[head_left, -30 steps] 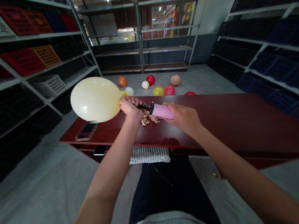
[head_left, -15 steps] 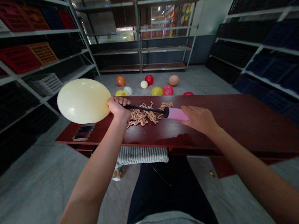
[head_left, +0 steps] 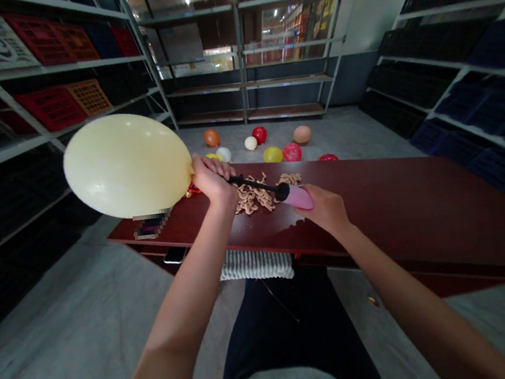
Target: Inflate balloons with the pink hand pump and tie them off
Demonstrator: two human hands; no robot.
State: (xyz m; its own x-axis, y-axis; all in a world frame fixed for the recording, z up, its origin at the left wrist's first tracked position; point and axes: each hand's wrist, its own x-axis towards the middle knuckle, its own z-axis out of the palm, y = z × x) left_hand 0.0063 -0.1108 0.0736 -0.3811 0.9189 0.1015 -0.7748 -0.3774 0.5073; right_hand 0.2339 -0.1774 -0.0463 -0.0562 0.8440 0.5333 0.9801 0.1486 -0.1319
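Note:
A large pale yellow balloon (head_left: 128,164) stretches out to the left of my left hand (head_left: 215,178). My left fingers are closed around its neck and the near end of a hand balloon pump's black rod (head_left: 254,183), so the joint between them is hidden. My right hand (head_left: 325,205) wraps the pump's pink barrel (head_left: 298,197). Pump and balloon are held above the dark red table (head_left: 387,210). Beneath the rod lies a pile of tan uninflated balloons (head_left: 253,198).
Several inflated balloons, including a red one (head_left: 259,134) and an orange one (head_left: 211,137), rest on the floor beyond the table. A blurred-out object (head_left: 151,224) lies at the table's left. A phone (head_left: 175,255) sits on the ledge below. Crate-filled shelves (head_left: 69,61) line both sides.
The balloon has grown larger. My hands have come closer together, and less of the black rod shows between them. The view has shifted slightly to the left.

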